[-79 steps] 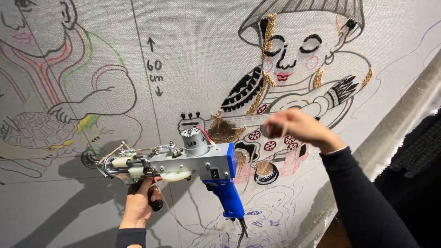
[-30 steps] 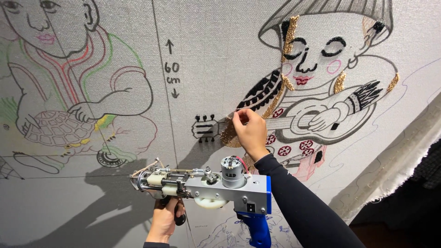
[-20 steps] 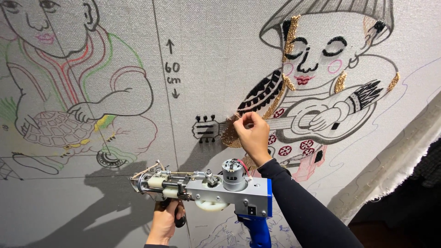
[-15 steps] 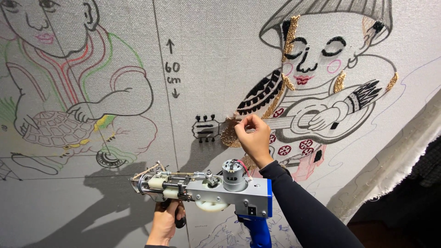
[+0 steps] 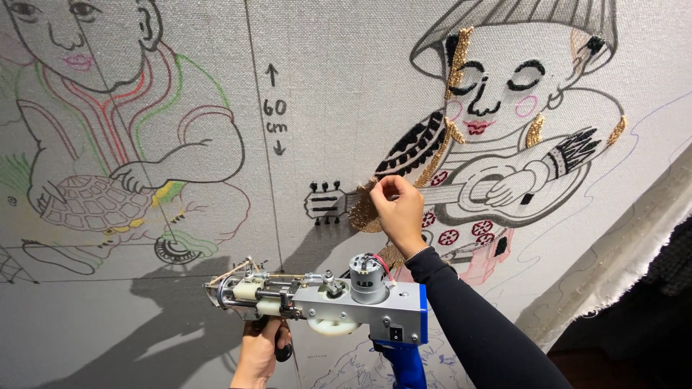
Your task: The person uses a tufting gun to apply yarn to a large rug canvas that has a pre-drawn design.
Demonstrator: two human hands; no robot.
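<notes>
A grey-and-blue metal tufting gun (image 5: pixel 339 306) is gripped by the left hand (image 5: pixel 261 351); golden tufted yarn (image 5: pixel 364 212) on the grey drawn-on cloth (image 5: pixel 339 86) is pinched by the right hand (image 5: pixel 398 210)

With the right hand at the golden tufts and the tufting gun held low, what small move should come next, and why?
Probably pull the pinched bit of yarn away from the cloth. The right hand pinches at the edge of the golden tufts beside the drawn guitar neck, as if at a loose end. The left hand holds the tufting gun below, with its needle off the cloth, so tufting seems paused.
</notes>
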